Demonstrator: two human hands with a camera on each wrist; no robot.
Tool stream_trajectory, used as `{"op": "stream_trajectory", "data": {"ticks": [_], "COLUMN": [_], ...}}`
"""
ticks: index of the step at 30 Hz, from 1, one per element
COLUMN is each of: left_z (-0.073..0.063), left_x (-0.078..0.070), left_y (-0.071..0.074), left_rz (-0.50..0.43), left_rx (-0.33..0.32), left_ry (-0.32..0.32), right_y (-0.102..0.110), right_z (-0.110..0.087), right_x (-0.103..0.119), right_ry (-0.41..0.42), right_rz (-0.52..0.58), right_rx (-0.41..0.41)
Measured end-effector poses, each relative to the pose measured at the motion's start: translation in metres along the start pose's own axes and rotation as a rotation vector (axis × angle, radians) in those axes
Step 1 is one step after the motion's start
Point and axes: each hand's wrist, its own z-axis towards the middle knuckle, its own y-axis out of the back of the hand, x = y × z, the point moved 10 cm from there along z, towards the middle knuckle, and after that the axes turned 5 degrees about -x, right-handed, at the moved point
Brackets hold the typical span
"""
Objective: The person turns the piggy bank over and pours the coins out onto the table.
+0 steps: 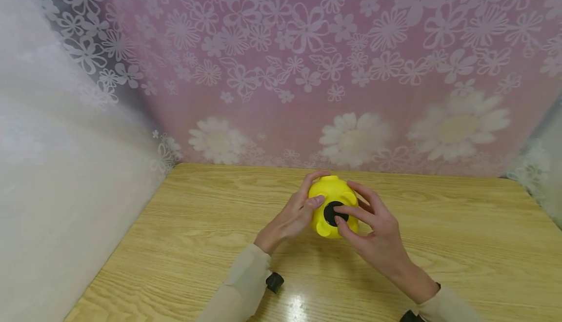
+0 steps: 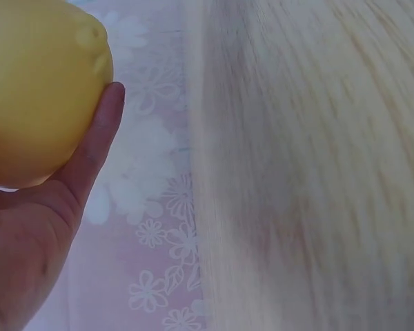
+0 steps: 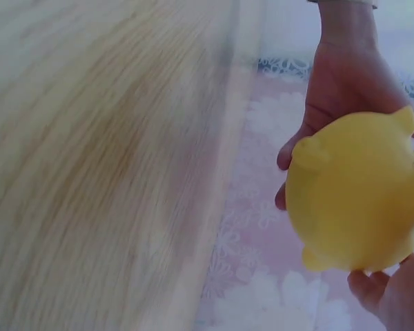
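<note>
A round yellow piggy bank [image 1: 331, 189] is held above the wooden table, its underside with stubby feet turned toward the head camera. In that underside sits a round black plug [image 1: 330, 218]. My left hand [image 1: 291, 214] grips the bank's left side, thumb across the underside and fingers behind. My right hand [image 1: 379, 234] has thumb and a finger pinched together at the plug, while another finger reaches along the bank's upper right side. The right wrist view shows the piggy bank [image 3: 355, 196] between the left hand [image 3: 348, 86] above and the right hand [image 3: 403, 296] below.
The wooden table [image 1: 197, 214] runs back to a pink curtain [image 1: 281, 92] printed with flowers. Pale fabric [image 1: 66, 166] hangs along the left side. A small black device [image 1: 274, 282] is beside the left sleeve, and another black device [image 1: 411, 316] is by the right sleeve.
</note>
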Motion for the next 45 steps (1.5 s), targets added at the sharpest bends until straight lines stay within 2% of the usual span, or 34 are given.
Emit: {"op": "stream_trajectory", "data": {"ticks": [7,11,16,25,31,36,45], "left_z": [0.000,0.000,0.000,-0.002,-0.002,-0.003,-0.006], "left_x": [-0.003,-0.004,-0.005,-0.002,-0.001,0.000,0.003], "left_y": [0.004,0.005,0.004,0.002,0.002,0.002,0.000], "left_rz": [0.068,0.094,0.086,0.076,0.076,0.085,0.081], "left_rx": [-0.024,-0.031,-0.019,0.027,0.044,0.044,0.051], "left_ry": [-0.009,-0.017,-0.029,-0.024,-0.021,-0.018,0.000], "right_y": [-0.001,-0.004,-0.007,-0.014,-0.017,-0.018,-0.019], "right_z": [0.000,-0.001,-0.002,-0.002,-0.002,-0.003,-0.006], "right_x": [0.006,0.004,0.002,-0.005,-0.006,-0.008,-0.006], "right_ry": [0.002,-0.029,-0.034,-0.069,-0.091,-0.114,-0.096], "right_rz": [0.101,0.138,0.156,0.176,0.180,0.149,0.136], "right_rx": [-0.110,-0.113,-0.085,0.037,0.083,0.111,0.118]}}
